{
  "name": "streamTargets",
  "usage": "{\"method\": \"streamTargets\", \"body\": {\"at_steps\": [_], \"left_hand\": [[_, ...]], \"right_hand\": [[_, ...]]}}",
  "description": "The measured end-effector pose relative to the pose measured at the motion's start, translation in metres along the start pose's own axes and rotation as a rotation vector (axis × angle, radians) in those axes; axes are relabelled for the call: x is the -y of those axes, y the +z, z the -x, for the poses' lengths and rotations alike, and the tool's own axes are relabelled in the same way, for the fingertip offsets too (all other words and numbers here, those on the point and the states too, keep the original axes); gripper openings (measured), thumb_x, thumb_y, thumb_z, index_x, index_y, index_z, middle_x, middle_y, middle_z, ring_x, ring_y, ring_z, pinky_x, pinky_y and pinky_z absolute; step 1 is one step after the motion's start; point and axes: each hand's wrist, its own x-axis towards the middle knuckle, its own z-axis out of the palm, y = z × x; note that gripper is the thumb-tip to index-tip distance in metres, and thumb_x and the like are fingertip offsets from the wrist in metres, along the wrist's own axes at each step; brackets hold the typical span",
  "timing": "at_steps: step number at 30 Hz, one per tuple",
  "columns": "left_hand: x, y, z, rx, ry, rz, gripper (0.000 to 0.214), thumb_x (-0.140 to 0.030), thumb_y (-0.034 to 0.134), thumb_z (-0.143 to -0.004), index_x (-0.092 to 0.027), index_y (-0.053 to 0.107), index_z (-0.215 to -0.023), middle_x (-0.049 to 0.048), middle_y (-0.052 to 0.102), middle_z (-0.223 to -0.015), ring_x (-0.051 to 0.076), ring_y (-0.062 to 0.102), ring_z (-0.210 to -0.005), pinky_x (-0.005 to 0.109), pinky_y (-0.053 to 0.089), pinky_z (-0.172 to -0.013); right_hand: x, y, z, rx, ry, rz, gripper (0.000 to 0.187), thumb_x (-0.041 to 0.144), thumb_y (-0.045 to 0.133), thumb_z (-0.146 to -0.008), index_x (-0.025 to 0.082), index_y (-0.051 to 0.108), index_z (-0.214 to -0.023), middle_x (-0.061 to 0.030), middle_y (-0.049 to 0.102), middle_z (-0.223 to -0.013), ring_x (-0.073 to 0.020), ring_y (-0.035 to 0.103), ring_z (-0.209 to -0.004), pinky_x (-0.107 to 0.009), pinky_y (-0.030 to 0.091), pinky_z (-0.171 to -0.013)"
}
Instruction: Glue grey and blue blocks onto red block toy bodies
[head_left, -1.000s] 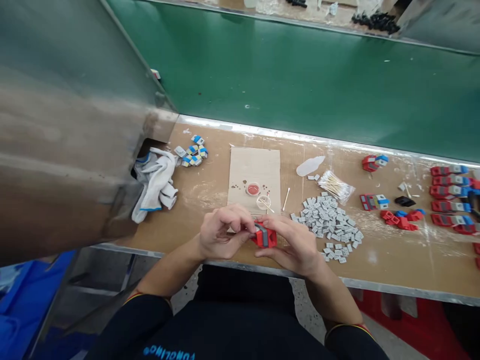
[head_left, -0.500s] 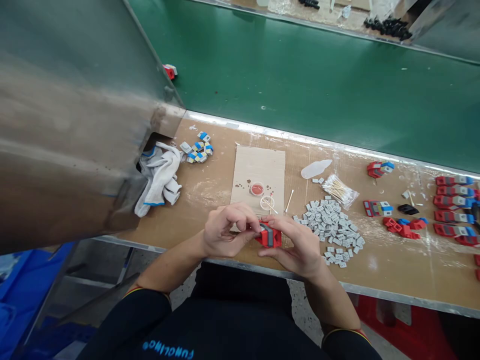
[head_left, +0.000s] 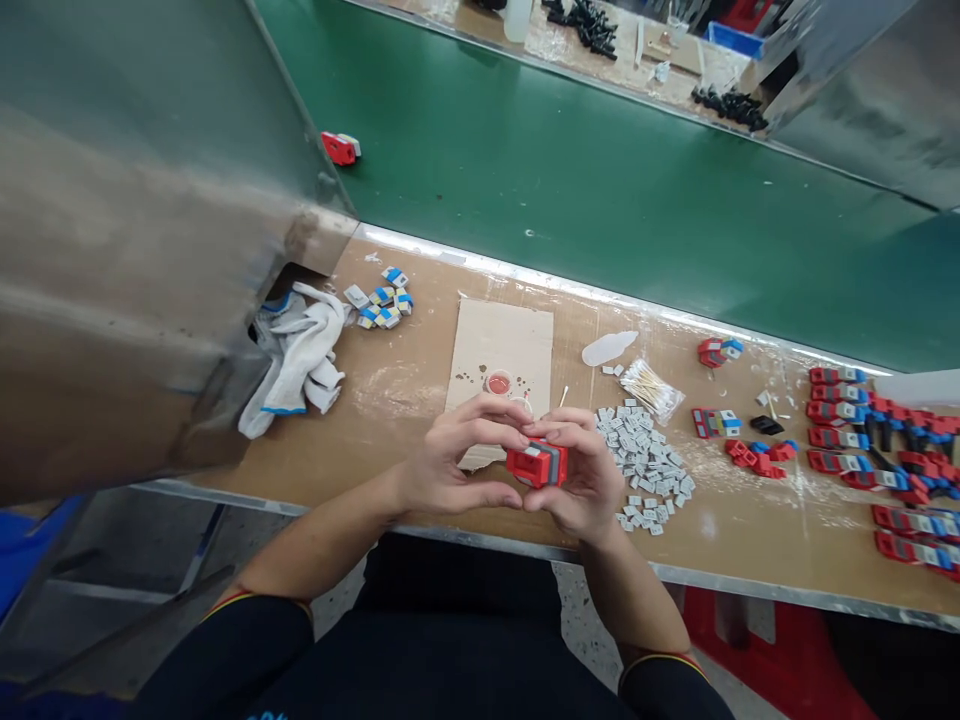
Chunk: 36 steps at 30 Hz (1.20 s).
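Observation:
In front of my body a small red plastic toy part [head_left: 531, 468] with a dark grey band is held between both hands, above the near edge of the bench. My left hand [head_left: 459, 458] curves around its left side, fingertips on the top and the thumb below. From the other side my right hand [head_left: 585, 470] grips it with fingers over the top and the thumb underneath. Just beyond the hands lie a cardboard sheet [head_left: 504, 335] and a small cup of red liquid [head_left: 498, 383]. To the right is a pile of small grey plastic pieces [head_left: 646, 450].
White gloves [head_left: 304, 345] and several grey-blue blocks [head_left: 384, 298] lie left, beside a metal panel [head_left: 150, 250]. Cotton swabs [head_left: 651, 388] lie beyond the grey pile. Red-and-blue toy parts [head_left: 836, 410] line the right. A green belt [head_left: 562, 170] runs behind, carrying a red part [head_left: 341, 148].
The red toy part has been turned in my hands, so another face shows. My left fingers have shifted from a pinch to a wider hold. The view has swung right.

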Motion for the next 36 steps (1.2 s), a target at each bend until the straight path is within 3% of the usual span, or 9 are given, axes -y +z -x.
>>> {"method": "streamTargets", "body": {"at_steps": [7, 12, 15, 17, 19, 24, 27, 29, 36], "left_hand": [[0.001, 0.003, -0.001, -0.035, -0.030, 0.101, 0.040, -0.030, 0.092, -0.083, -0.021, 0.076, -0.118, 0.0171, 0.081, -0.122, 0.026, 0.081, -0.111, 0.036, 0.069, -0.095], [0.003, -0.022, -0.005, -0.252, -0.077, 0.159, 0.030, -0.027, 0.084, -0.091, -0.021, 0.078, -0.120, 0.0119, 0.083, -0.109, 0.020, 0.082, -0.096, 0.025, 0.069, -0.078], [0.011, -0.039, -0.006, -0.435, -0.121, 0.142, 0.024, -0.032, 0.082, -0.093, -0.024, 0.080, -0.115, 0.0074, 0.081, -0.103, 0.014, 0.077, -0.074, 0.020, 0.064, -0.054], [0.018, -0.044, -0.005, -0.453, -0.125, 0.129, 0.024, -0.033, 0.083, -0.092, -0.024, 0.080, -0.114, 0.0067, 0.080, -0.101, 0.013, 0.075, -0.067, 0.018, 0.060, -0.047], [0.023, -0.045, -0.003, -0.417, -0.114, 0.110, 0.026, -0.030, 0.085, -0.090, -0.022, 0.080, -0.114, 0.0077, 0.080, -0.101, 0.014, 0.076, -0.068, 0.019, 0.063, -0.049], [0.031, -0.039, 0.003, -0.320, -0.178, 0.016, 0.031, -0.024, 0.090, -0.085, -0.022, 0.079, -0.114, 0.0088, 0.080, -0.105, 0.015, 0.078, -0.076, 0.021, 0.066, -0.058], [0.037, -0.038, 0.004, -0.334, -0.272, -0.012, 0.030, -0.029, 0.092, -0.083, -0.022, 0.080, -0.110, 0.0070, 0.079, -0.099, 0.015, 0.078, -0.075, 0.021, 0.065, -0.058], [0.043, -0.038, 0.004, -0.349, -0.301, 0.018, 0.031, -0.030, 0.092, -0.083, -0.023, 0.079, -0.110, 0.0053, 0.078, -0.097, 0.014, 0.077, -0.073, 0.021, 0.065, -0.059], [0.055, -0.036, 0.005, -0.337, -0.313, 0.017, 0.037, -0.024, 0.093, -0.080, -0.023, 0.078, -0.113, 0.0082, 0.080, -0.118, 0.018, 0.080, -0.098, 0.025, 0.070, -0.079]], "right_hand": [[-0.003, 0.005, 0.001, -0.028, -0.023, 0.179, 0.051, 0.074, 0.054, -0.098, 0.031, 0.062, -0.125, -0.0077, 0.061, -0.107, -0.0271, 0.065, -0.101, -0.045, 0.061, -0.083], [-0.024, -0.030, -0.006, -0.139, -0.038, 0.323, 0.044, 0.060, 0.052, -0.105, 0.030, 0.065, -0.134, -0.0089, 0.067, -0.114, -0.0273, 0.065, -0.107, -0.047, 0.057, -0.090], [-0.037, -0.050, -0.009, -0.006, 0.081, 0.438, 0.027, 0.044, 0.064, -0.104, 0.027, 0.070, -0.125, -0.0076, 0.072, -0.108, -0.0255, 0.068, -0.101, -0.043, 0.057, -0.086], [-0.041, -0.054, -0.011, 0.158, 0.129, 0.483, 0.026, 0.042, 0.064, -0.104, 0.025, 0.071, -0.122, -0.0075, 0.074, -0.105, -0.0248, 0.069, -0.097, -0.042, 0.057, -0.084], [-0.042, -0.054, -0.012, 0.289, 0.147, 0.491, 0.030, 0.045, 0.063, -0.105, 0.023, 0.070, -0.124, -0.0079, 0.075, -0.104, -0.0246, 0.069, -0.094, -0.041, 0.057, -0.081], [-0.035, -0.050, -0.018, 0.423, 0.088, 0.388, 0.045, 0.052, 0.074, -0.097, 0.022, 0.067, -0.129, -0.0079, 0.076, -0.105, -0.0238, 0.068, -0.092, -0.039, 0.057, -0.077], [-0.034, -0.046, -0.019, 0.479, 0.020, 0.366, 0.020, 0.037, 0.071, -0.101, 0.022, 0.071, -0.114, -0.0063, 0.076, -0.096, -0.0208, 0.066, -0.084, -0.036, 0.055, -0.072], [-0.036, -0.041, -0.020, 0.456, -0.007, 0.370, 0.006, 0.023, 0.067, -0.103, 0.024, 0.072, -0.102, -0.0037, 0.075, -0.088, -0.0185, 0.063, -0.078, -0.035, 0.052, -0.068], [-0.040, -0.013, -0.022, 0.272, -0.108, 0.431, 0.018, 0.010, 0.072, -0.097, 0.026, 0.070, -0.103, -0.0005, 0.079, -0.088, -0.0175, 0.062, -0.079, -0.034, 0.055, -0.070]]}}
